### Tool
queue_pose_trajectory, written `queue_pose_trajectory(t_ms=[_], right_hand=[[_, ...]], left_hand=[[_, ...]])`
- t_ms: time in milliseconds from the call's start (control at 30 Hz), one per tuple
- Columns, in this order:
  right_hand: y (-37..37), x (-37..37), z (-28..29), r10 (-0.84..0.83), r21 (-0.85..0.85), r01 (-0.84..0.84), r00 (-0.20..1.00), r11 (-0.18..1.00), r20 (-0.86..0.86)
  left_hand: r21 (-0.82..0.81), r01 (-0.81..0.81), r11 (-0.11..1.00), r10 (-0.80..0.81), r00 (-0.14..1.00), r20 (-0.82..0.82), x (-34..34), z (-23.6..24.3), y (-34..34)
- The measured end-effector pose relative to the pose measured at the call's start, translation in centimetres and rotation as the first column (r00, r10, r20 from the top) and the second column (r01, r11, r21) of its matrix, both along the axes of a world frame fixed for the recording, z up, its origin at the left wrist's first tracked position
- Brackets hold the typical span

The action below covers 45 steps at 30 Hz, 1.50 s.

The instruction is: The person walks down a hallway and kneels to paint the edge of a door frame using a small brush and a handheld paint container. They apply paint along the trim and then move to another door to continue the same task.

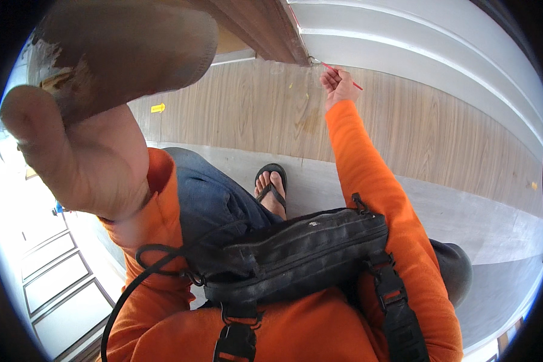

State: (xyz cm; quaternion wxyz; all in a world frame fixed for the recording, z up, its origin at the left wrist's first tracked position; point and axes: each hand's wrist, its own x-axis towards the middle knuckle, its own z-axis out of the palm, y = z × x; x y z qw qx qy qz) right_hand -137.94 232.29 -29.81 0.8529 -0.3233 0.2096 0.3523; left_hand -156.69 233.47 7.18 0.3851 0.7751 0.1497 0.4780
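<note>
My left hand (78, 157) is raised close to the camera at the upper left, gripping a brown wooden piece (130, 42) with a pale scuffed patch; most of its fingers are hidden. My right hand (338, 87) pinches a slim red-handled brush (356, 85). The brush's tip reaches the foot of a dark brown door frame (265, 30), where it meets a white ridged baseboard (404, 48). Small yellowish marks are on the wood-look floor (235, 102) below.
My sandalled foot (271, 187) stands on the lighter floor strip. A yellow tag (157, 108) lies on the floor at left. A black bag (295, 253) hangs across my front with a looped cable. White framed panels (57, 265) show at the lower left.
</note>
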Motion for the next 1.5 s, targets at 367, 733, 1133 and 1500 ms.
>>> queue_pose_trajectory(t_ms=[367,733,1133,1500], right_hand=[[-0.1,-0.3,1.2,0.075,-0.002,-0.075,0.996,0.997,0.053],[0.3,-0.3,-2.0,0.076,-0.034,-0.075,0.997,0.997,0.03],[0.1,-0.6,1.3,0.044,-0.047,-0.044,0.999,0.998,-0.006],[0.1,-0.3,3.6,0.07,0.018,-0.071,0.997,0.997,0.042]], left_hand=[[0.07,-0.076,0.995,0.07,0.994,0.081,-0.1,-0.7,0.7],[-0.078,0.216,0.973,-0.195,0.956,0.217,-1.0,-1.9,1.2],[-0.048,0.087,0.995,-0.084,0.995,0.054,-0.6,-2.3,0.7],[-0.05,0.097,0.994,-0.094,0.993,0.069,-0.6,-2.8,0.3]])
